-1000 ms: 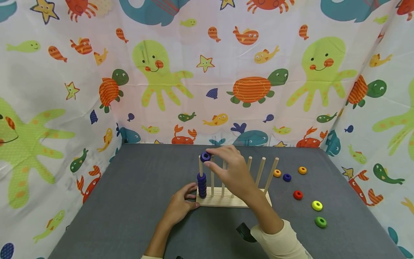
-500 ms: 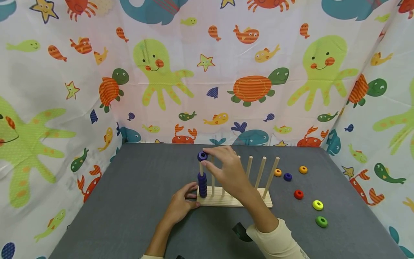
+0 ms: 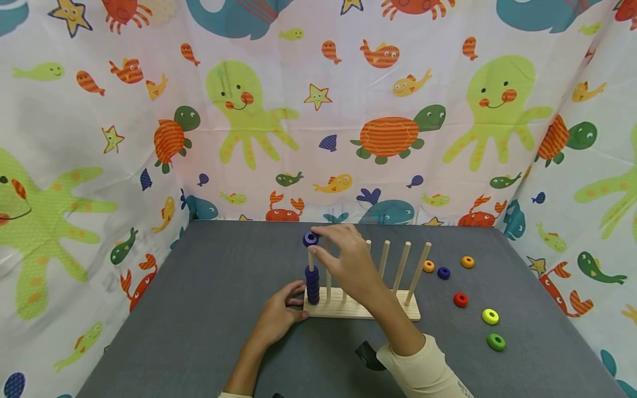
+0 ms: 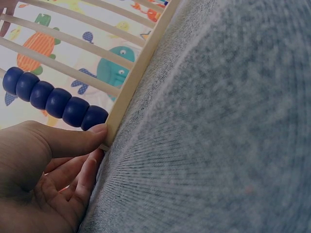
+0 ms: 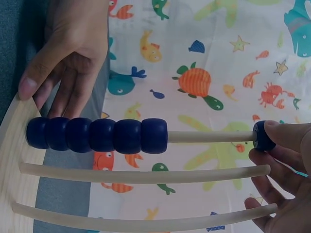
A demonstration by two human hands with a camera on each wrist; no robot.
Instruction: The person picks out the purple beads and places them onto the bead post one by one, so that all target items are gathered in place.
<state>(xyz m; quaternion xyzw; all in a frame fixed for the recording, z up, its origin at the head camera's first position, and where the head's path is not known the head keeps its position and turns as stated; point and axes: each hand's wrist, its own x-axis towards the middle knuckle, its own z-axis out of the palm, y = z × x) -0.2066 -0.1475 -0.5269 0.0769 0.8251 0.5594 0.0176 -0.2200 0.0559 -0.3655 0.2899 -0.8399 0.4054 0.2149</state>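
A wooden peg rack (image 3: 343,310) with several upright pegs stands on the table. My left hand (image 3: 281,310) grips the left end of its base, thumb (image 4: 80,141) on the front edge and fingers behind. A stack of several dark blue beads (image 3: 312,284) fills the lower part of the leftmost peg. At the top of that peg, my right hand (image 3: 350,265) pinches another blue bead (image 3: 311,239) between thumb and fingertips. In the right wrist view this bead (image 5: 264,136) sits right at the peg's tip, apart from the stack. The other pegs are bare where they show.
To the right of the rack lie loose beads: two orange, one blue (image 3: 444,273), one red (image 3: 460,300), one yellow (image 3: 490,317) and one green (image 3: 496,342). A dark object (image 3: 368,355) is by the right sleeve. A sea-animal curtain (image 3: 318,138) surrounds the grey table (image 3: 209,309).
My right hand has moved the blue bead slightly left, from beside the leftmost peg to its tip. The left hand has kept its grip on the base.
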